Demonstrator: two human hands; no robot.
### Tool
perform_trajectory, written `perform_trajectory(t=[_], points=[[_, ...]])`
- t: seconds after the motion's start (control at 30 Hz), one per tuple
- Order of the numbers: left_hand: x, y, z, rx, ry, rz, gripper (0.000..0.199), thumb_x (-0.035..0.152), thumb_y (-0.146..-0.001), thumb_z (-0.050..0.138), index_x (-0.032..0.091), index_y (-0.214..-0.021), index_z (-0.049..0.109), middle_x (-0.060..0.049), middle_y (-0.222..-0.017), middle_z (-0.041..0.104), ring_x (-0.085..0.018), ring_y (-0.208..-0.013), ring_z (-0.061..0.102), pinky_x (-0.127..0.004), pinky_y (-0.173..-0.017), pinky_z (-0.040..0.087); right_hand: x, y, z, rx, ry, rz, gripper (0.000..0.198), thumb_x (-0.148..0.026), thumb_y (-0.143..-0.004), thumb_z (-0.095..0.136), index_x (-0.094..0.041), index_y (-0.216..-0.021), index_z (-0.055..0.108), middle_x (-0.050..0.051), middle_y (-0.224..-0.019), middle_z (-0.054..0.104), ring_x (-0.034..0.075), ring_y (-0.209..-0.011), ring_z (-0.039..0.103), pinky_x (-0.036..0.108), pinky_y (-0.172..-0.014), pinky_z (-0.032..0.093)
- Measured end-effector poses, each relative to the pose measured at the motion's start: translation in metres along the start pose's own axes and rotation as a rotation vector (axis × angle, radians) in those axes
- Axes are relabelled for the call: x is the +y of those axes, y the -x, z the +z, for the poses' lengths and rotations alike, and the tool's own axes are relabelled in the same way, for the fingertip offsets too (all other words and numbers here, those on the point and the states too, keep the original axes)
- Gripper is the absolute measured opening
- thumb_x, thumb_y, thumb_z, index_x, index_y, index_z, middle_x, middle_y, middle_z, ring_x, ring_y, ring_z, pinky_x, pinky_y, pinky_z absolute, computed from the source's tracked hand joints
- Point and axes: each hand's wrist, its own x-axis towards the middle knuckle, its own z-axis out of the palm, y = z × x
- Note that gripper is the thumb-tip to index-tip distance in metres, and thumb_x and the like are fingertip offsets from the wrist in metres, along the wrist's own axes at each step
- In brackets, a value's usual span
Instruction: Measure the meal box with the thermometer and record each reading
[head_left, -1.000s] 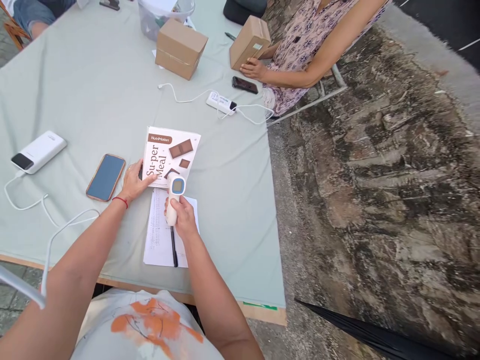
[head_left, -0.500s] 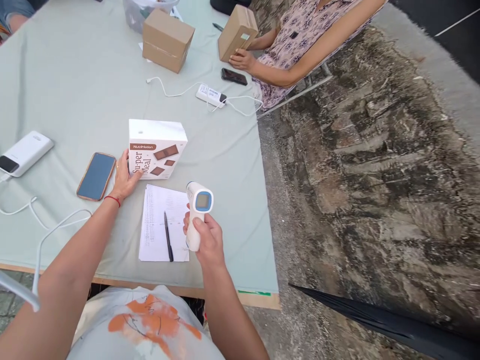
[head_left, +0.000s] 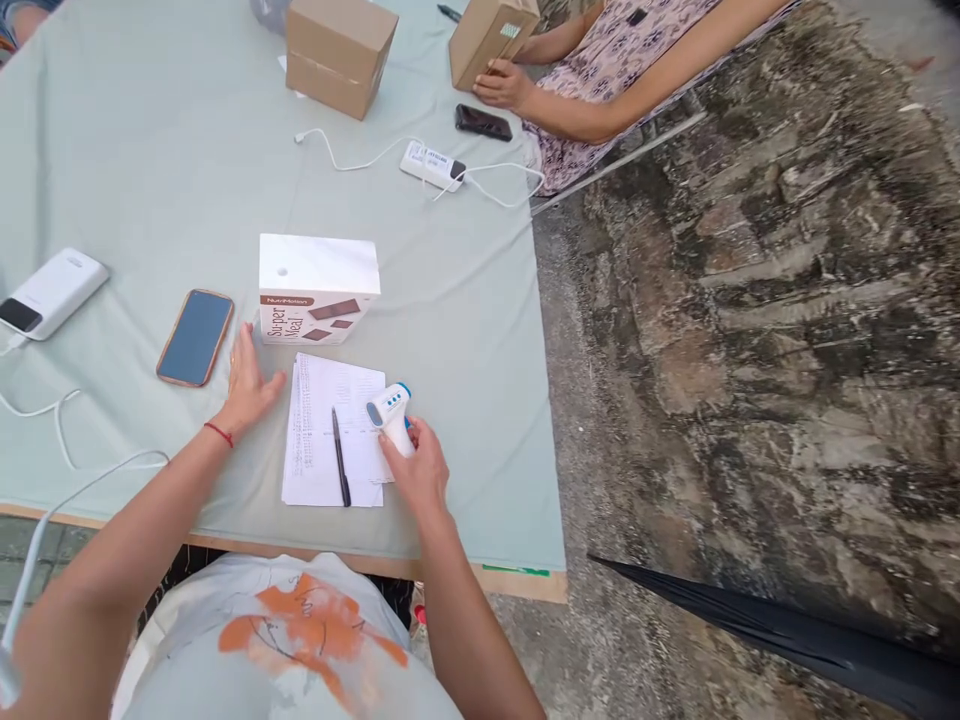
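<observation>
My right hand (head_left: 421, 462) is wrapped round the handle of a white and blue infrared thermometer (head_left: 391, 405), tilted over the right side of some printed sheets (head_left: 311, 455). A black pen (head_left: 340, 458) lies on those sheets. My left hand (head_left: 249, 385) has its fingers stretched out and thumb apart, just left of a white carton (head_left: 319, 265) with brown bars printed on its front. The carton stands upright on the table; whether a fingertip still touches its side I cannot tell. Left of that hand lies a phone (head_left: 196, 338) in an orange-brown case.
A white power bank (head_left: 54, 293) with a cable lies at the left; another power bank (head_left: 433, 166) is farther back. A cardboard box (head_left: 337, 60) stands at the back. Across the table (head_left: 480, 400), a person's hand (head_left: 501, 86) holds a second box (head_left: 486, 40) beside a black phone (head_left: 484, 123).
My left hand has let go of the carton and opened beside it. My right hand has turned the thermometer, so its screen no longer faces me, and lowered it toward the sheets.
</observation>
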Motion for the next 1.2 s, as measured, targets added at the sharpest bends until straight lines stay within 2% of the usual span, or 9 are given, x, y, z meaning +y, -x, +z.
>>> perform_trajectory(t=[0.13, 0.27, 0.33, 0.47, 0.63, 0.73, 0.87, 1.0, 1.2], points=[[0.02, 0.053, -0.007, -0.087, -0.173, 0.148, 0.085, 0.043, -0.092, 0.054, 0.02, -0.157, 0.005, -0.022, -0.155, 0.027, -0.038, -0.144, 0.029, -0.06, -0.115, 0.031, -0.007, 0.008, 0.0, 0.156, 0.069, -0.25, 0.037, -0.048, -0.085, 0.063, -0.017, -0.107, 0.063, 0.014, -0.107, 0.061, 0.027, -0.1, 0.055, 0.047, -0.09, 0.047], [0.044, 0.088, -0.01, -0.201, -0.26, 0.255, 0.073, 0.048, -0.093, 0.053, 0.018, -0.154, 0.025, -0.024, -0.151, 0.032, -0.04, -0.139, 0.035, -0.058, -0.109, 0.037, -0.031, 0.022, 0.011, -0.101, -0.031, -0.377, 0.023, -0.041, -0.093, 0.058, -0.022, -0.103, 0.064, 0.004, -0.08, 0.062, 0.018, -0.072, 0.055, 0.033, -0.071, 0.048], [0.053, 0.096, -0.01, -0.264, -0.278, 0.28, 0.07, 0.054, -0.092, 0.054, 0.019, -0.15, 0.035, -0.023, -0.151, 0.032, -0.04, -0.139, 0.036, -0.058, -0.109, 0.037, -0.041, 0.028, 0.019, -0.239, -0.018, -0.374, 0.025, -0.041, -0.091, 0.06, -0.022, -0.105, 0.065, 0.003, -0.077, 0.062, 0.018, -0.068, 0.055, 0.03, -0.065, 0.046], [0.06, 0.1, -0.009, -0.293, -0.302, 0.322, 0.065, 0.061, -0.09, 0.055, 0.023, -0.142, 0.049, -0.021, -0.153, 0.029, -0.04, -0.139, 0.034, -0.059, -0.111, 0.034, -0.052, 0.031, 0.026, -0.313, -0.018, -0.332, 0.03, -0.031, -0.09, 0.054, -0.022, -0.117, 0.065, 0.005, -0.083, 0.063, 0.019, -0.071, 0.056, 0.03, -0.066, 0.046], [0.06, 0.1, -0.006, -0.322, -0.307, 0.345, 0.064, 0.065, -0.087, 0.058, 0.027, -0.138, 0.054, -0.018, -0.157, 0.026, -0.04, -0.141, 0.032, -0.061, -0.114, 0.028, -0.05, 0.03, 0.012, -0.362, -0.323, -0.277, 0.035, -0.026, -0.092, 0.042, -0.022, -0.119, 0.064, 0.005, -0.089, 0.064, 0.019, -0.082, 0.06, 0.034, -0.078, 0.05], [0.062, 0.1, -0.005, -0.334, -0.312, 0.332, 0.061, 0.063, -0.087, 0.059, 0.026, -0.136, 0.056, -0.019, -0.158, 0.026, -0.041, -0.142, 0.03, -0.062, -0.115, 0.027, -0.043, 0.038, 0.005, -0.364, -0.451, -0.205, 0.039, -0.033, -0.088, 0.052, -0.022, -0.125, 0.057, 0.007, -0.1, 0.063, 0.019, -0.088, 0.06, 0.036, -0.083, 0.051], [0.065, 0.1, -0.004, -0.336, -0.295, 0.285, 0.056, 0.055, -0.088, 0.063, 0.024, -0.135, 0.057, -0.019, -0.158, 0.028, -0.042, -0.142, 0.031, -0.062, -0.115, 0.026, -0.04, 0.058, 0.002, -0.281, -0.452, -0.115, 0.026, -0.045, -0.089, 0.057, -0.024, -0.102, 0.062, 0.002, -0.083, 0.06, 0.017, -0.073, 0.056, 0.033, -0.072, 0.049], [0.067, 0.099, -0.004, -0.352, -0.269, 0.258, 0.055, 0.05, -0.086, 0.065, 0.025, -0.133, 0.057, -0.016, -0.158, 0.029, -0.041, -0.143, 0.031, -0.063, -0.116, 0.025, -0.048, 0.07, 0.004, -0.324, -0.511, -0.153, 0.043, -0.055, -0.097, 0.038, -0.024, -0.107, 0.066, 0.003, -0.08, 0.059, 0.02, -0.073, 0.057, 0.036, -0.07, 0.049], [0.069, 0.099, -0.005, -0.363, -0.337, 0.278, 0.056, 0.052, -0.087, 0.061, 0.023, -0.135, 0.056, -0.019, -0.156, 0.031, -0.042, -0.142, 0.031, -0.061, -0.115, 0.026, -0.049, 0.075, 0.021, -0.312, -0.457, -0.208, 0.018, -0.034, -0.089, 0.052, -0.024, -0.091, 0.067, 0.002, -0.078, 0.065, 0.018, -0.071, 0.06, 0.034, -0.068, 0.05]])
